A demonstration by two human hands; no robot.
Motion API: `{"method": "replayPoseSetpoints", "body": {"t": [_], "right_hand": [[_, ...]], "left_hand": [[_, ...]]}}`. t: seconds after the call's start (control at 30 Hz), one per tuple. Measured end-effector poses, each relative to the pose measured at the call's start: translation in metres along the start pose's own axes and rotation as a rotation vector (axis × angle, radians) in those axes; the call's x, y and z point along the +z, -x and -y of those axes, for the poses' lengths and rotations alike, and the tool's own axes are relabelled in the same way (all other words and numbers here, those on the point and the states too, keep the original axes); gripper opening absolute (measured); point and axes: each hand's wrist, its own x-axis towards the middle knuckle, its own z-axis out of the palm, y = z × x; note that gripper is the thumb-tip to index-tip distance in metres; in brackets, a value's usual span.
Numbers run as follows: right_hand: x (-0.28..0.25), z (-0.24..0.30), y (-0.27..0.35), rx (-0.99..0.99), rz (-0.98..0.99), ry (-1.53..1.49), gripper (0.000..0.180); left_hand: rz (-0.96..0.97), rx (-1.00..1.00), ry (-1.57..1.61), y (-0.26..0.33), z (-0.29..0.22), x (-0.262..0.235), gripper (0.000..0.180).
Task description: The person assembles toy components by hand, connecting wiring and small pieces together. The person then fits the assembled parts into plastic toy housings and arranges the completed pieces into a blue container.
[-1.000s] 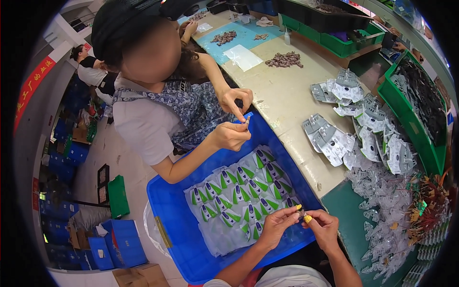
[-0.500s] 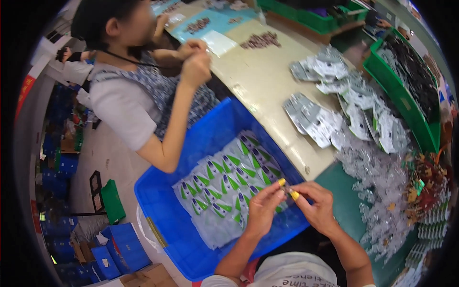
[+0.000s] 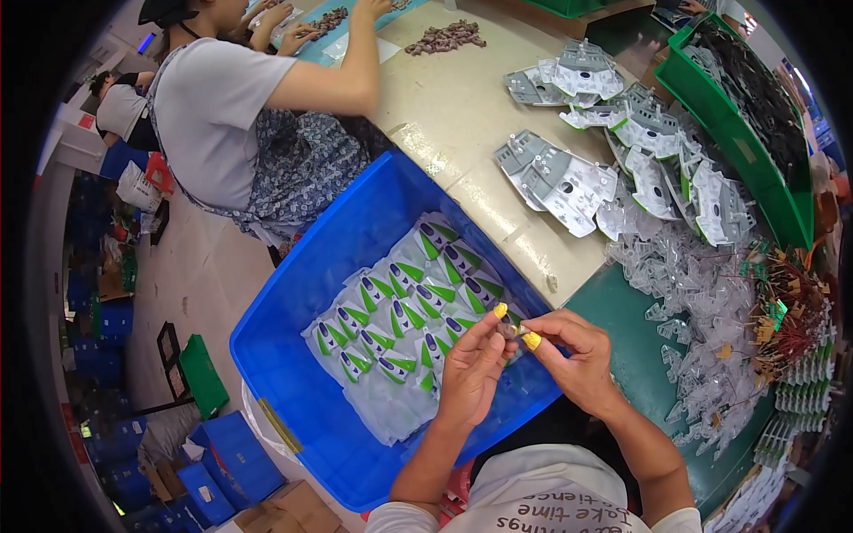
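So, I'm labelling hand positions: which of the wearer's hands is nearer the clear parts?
Right. The right hand is left of the clear parts, with a gap between; the left hand is farther left, over the blue bin.

Upper R, green crate [image 3: 737,149] piled w/ blk parts [image 3: 746,98]; just L of it, gry-wht shells [image 3: 569,186] heaped on tbl [image 3: 471,115]! Upper L, co-worker [image 3: 209,120] in floral apron [image 3: 306,164], arm out over tbl; lower L, blue bins [image 3: 238,457] on flr [image 3: 204,266], cardboard box [image 3: 302,508] beside 'em!
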Motion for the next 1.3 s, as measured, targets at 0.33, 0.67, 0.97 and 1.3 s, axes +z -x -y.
{"method": "replayPoseSetpoints", "body": {"t": [0.33, 0.67, 0.97, 1.3], "right_hand": [[-0.002, 0.004, 0.003, -0.064, -0.013, 0.060, 0.020], [-0.002, 0.004, 0.004, -0.194, -0.021, 0.140, 0.020], [-0.002, 0.005, 0.008, -0.190, 0.003, 0.141, 0.021], [-0.002, -0.002, 0.013, -0.126, -0.002, 0.131, 0.017]], "left_hand": [[-0.001, -0.117, 0.140, 0.002, -0.002, 0.000, 0.029], [0.048, -0.115, 0.187, 0.004, 0.005, -0.008, 0.027], [-0.124, 0.093, -0.370, 0.010, 0.002, 0.011, 0.027], [-0.150, 0.193, -0.522, 0.009, 0.005, 0.011, 0.027]]}}
